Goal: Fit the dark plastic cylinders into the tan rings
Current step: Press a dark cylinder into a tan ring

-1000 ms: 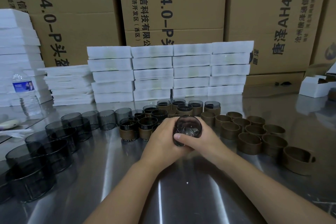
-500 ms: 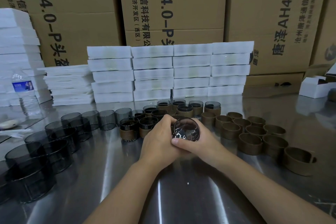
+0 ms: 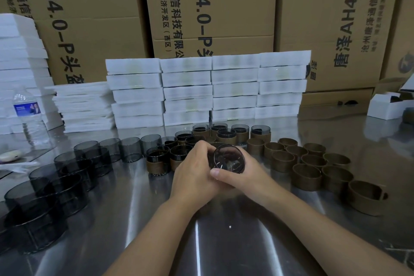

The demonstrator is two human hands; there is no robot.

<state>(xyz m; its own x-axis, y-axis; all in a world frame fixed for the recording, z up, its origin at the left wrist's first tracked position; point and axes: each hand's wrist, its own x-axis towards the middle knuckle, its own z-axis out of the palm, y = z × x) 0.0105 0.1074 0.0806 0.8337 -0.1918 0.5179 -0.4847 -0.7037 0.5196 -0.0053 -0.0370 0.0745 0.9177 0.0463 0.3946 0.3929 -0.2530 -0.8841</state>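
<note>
Compared with a second ago the hands have drawn in tighter: the left hand (image 3: 193,172) has curled its fingers up over the top-left of the cylinder (image 3: 228,159), where the rim earlier showed all the way round. Over the last half second almost nothing shifts. The cylinder is held low over the table (image 3: 224,242) at the middle, tilted so one round end faces the camera. The left fingers wrap its left side and top, pressed together. The right hand (image 3: 246,175) cups it from the right and below, its thumb (image 3: 215,172) lying across the lower rim and touching the left hand. Whether a ring sits on it under the palms cannot be told — the hands cover its body. Empty rings (image 3: 313,163) stand in a cluster to the right, bare cylinders (image 3: 67,177) to the left, and fitted pairs (image 3: 161,161) just behind the hands.
</note>
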